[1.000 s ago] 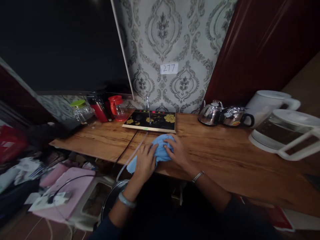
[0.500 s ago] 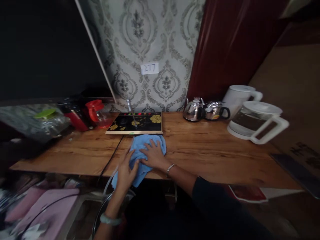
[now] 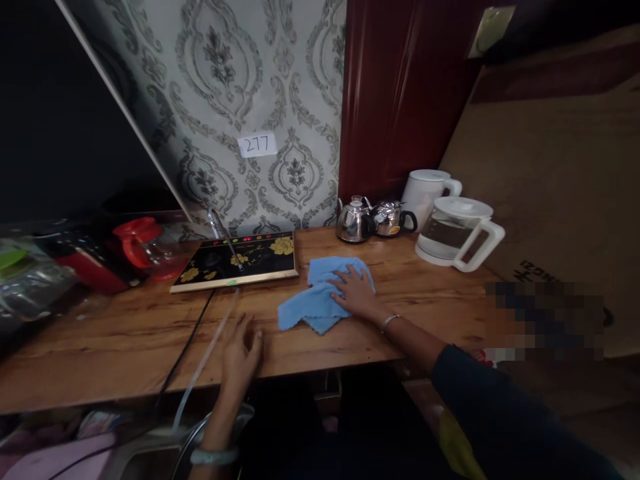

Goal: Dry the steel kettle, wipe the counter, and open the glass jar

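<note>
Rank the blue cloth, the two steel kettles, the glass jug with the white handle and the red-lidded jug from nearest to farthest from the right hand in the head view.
1. blue cloth: under the right hand.
2. steel kettles: behind the hand, by the wall.
3. glass jug: farther right on the wooden table.
4. red-lidded jug: far left.

blue cloth [image 3: 317, 303], damask grey wallpaper [image 3: 250, 80]

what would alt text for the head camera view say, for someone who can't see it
A person's right hand presses flat on a crumpled blue cloth on a wooden table, while the left hand rests open near the front edge. Behind are a black floral hob, two steel kettles and a glass jug.
</note>
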`<state>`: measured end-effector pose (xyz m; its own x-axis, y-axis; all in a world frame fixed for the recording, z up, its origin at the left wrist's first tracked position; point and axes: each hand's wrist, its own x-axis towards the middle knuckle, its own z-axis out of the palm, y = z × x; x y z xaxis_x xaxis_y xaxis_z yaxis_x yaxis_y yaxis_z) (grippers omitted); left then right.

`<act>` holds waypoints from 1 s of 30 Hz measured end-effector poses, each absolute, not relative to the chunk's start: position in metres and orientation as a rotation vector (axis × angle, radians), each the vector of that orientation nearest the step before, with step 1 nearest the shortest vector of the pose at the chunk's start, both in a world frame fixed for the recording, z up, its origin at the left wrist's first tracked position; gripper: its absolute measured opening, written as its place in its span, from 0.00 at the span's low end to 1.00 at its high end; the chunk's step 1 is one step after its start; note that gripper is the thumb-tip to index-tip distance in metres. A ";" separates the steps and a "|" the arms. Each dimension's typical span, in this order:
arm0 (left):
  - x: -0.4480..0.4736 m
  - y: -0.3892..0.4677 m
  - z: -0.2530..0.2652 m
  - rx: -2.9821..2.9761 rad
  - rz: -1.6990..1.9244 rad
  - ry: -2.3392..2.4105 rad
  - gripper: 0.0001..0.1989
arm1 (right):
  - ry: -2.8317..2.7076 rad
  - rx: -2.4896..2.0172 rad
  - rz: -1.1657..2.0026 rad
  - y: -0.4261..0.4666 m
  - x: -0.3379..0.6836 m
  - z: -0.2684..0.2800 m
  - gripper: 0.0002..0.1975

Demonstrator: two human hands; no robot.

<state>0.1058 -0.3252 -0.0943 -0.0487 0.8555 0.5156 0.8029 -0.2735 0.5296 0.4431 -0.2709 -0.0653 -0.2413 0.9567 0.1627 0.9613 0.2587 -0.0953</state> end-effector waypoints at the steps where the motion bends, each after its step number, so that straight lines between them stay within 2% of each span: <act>1: 0.108 -0.322 -0.096 2.133 1.216 1.855 0.22 | -2.309 -1.870 -0.060 -0.267 0.458 -0.066 0.25; 9: 0.116 -0.313 -0.100 2.295 1.009 1.930 0.22 | -1.942 -2.363 -0.146 -0.236 0.564 -0.073 0.27; 14: 0.118 -0.317 -0.099 2.357 0.950 1.950 0.22 | -1.767 -2.447 -0.201 -0.221 0.572 -0.073 0.27; 17: 0.117 -0.318 -0.100 2.348 0.949 1.957 0.22 | -1.801 -2.387 -0.194 -0.226 0.549 -0.074 0.26; 24: 0.118 -0.319 -0.102 2.405 0.918 1.930 0.23 | -2.320 -1.828 -0.078 -0.258 0.470 -0.075 0.26; 30: 0.117 -0.324 -0.104 2.378 0.937 1.912 0.24 | -2.411 -1.693 -0.009 -0.221 0.428 -0.065 0.25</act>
<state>0.1170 -0.3244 -0.1036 0.1107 0.8772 0.4673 0.9069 -0.2814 0.3135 0.4279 -0.2205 -0.0655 -0.3264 0.9311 0.1626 0.9323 0.3455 -0.1069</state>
